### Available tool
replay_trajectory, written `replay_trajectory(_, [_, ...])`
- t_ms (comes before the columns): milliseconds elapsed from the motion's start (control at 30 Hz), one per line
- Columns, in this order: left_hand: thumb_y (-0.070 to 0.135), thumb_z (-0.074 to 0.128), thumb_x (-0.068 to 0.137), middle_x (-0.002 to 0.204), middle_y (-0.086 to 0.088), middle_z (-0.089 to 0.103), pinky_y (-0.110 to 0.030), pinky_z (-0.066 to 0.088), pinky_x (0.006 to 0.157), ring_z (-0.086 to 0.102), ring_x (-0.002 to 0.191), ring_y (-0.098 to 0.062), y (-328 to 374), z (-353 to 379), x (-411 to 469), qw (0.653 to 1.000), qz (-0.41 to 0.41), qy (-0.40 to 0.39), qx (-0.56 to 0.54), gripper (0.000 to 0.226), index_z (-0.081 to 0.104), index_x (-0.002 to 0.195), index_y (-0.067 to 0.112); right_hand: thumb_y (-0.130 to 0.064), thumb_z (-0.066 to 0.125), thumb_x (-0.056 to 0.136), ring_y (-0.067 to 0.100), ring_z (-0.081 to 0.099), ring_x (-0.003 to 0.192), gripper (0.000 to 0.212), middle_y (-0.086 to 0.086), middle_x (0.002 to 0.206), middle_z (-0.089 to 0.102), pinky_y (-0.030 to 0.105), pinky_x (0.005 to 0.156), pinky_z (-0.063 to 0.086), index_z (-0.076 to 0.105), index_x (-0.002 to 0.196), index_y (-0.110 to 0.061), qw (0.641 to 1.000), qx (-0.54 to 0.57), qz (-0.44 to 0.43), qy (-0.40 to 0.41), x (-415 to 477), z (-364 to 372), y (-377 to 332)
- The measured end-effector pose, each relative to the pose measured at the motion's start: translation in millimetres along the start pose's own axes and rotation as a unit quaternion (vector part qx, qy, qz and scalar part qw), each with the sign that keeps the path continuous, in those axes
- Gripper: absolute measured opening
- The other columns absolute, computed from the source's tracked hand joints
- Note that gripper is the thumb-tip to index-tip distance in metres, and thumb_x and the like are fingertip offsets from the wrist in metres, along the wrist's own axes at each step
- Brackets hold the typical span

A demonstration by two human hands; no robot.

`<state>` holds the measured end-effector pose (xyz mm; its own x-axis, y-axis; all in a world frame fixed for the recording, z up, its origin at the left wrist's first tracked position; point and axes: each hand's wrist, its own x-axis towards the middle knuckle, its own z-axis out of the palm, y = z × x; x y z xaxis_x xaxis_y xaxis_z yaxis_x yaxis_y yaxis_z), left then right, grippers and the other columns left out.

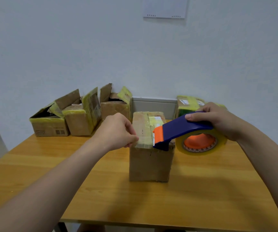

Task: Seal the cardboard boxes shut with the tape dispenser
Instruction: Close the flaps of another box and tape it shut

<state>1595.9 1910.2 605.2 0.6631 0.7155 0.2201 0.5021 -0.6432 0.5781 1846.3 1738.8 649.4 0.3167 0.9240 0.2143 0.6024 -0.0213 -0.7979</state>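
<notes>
The box (150,163) stands on the desk (202,190). Our right grip (215,119) curls round the tape dispenser (185,129) by its blue handle, blade on the box top; left grip (118,131) pinches the tape end (143,139) there. We judge the dispenser light and stiff, best held by that handle; the tape clings

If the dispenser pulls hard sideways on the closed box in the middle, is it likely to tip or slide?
The box is small, with dented cardboard, so probably light. On the smooth-looking table it would likely slide rather than tip. The left hand grips its top edge, probably steadying it against the tape dispenser.
</notes>
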Motion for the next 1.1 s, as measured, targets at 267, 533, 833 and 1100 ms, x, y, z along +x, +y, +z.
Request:
replay_trajectory(267, [0.033, 0.084, 0.088, 0.056, 0.009, 0.071, -0.026, 0.062, 0.053, 0.07, 0.051, -0.004, -1.1, 2.4, 10.5, 0.996, -0.012, -0.025, 0.084, 0.015, 0.074, 0.086, 0.022, -0.063, 0.079, 0.073, 0.021, 0.071, 0.074, 0.055, 0.007, 0.08, 0.077, 0.032, 0.068, 0.052, 0.076, 0.088, -0.011, 0.998, -0.066, 0.008, -0.018, 7.5, 6.0, -13.0])
replay_trajectory(533, [0.038, 0.084, 0.086, 0.076, 0.001, 0.078, -0.027, 0.06, 0.057, 0.076, 0.066, -0.011, -43.4, -26.1, 25.5, 0.985, -0.118, -0.12, 0.048, 0.03, 0.07, 0.111, 0.028, -0.065, 0.08, 0.071, 0.012, 0.068, 0.065, 0.055, 0.002, 0.073, 0.075, 0.028, 0.065, 0.049, 0.075, 0.084, -0.012, 0.997, -0.066, 0.024, -0.018, 6.1, 6.3, -12.7])
replay_trajectory(833, [0.038, 0.05, 0.108, 0.143, 0.006, 0.06, -0.028, 0.048, 0.095, 0.056, 0.125, -0.011, -5.6, 31.1, 31.2, 0.998, 0.049, -0.015, -0.039, 0.038, 0.061, 0.142, 0.027, -0.061, 0.07, 0.072, 0.018, 0.061, 0.062, 0.056, 0.011, 0.068, 0.07, 0.034, 0.066, 0.045, 0.074, 0.074, -0.006, 0.998, -0.057, 0.009, -0.016, 8.4, 8.3, -3.9])
replay_trajectory(1100, [0.053, 0.044, 0.107, 0.173, 0.012, 0.015, -0.035, 0.018, 0.128, 0.017, 0.158, -0.011, -25.2, 48.9, 33.1, 0.994, 0.049, -0.096, 0.016, 0.062, 0.033, 0.163, 0.028, -0.058, 0.071, 0.076, 0.015, 0.058, 0.059, 0.043, 0.006, 0.065, 0.067, 0.031, 0.065, 0.043, 0.071, 0.064, -0.016, 0.999, -0.024, 0.013, -0.039, 8.0, 0.7, 8.4])
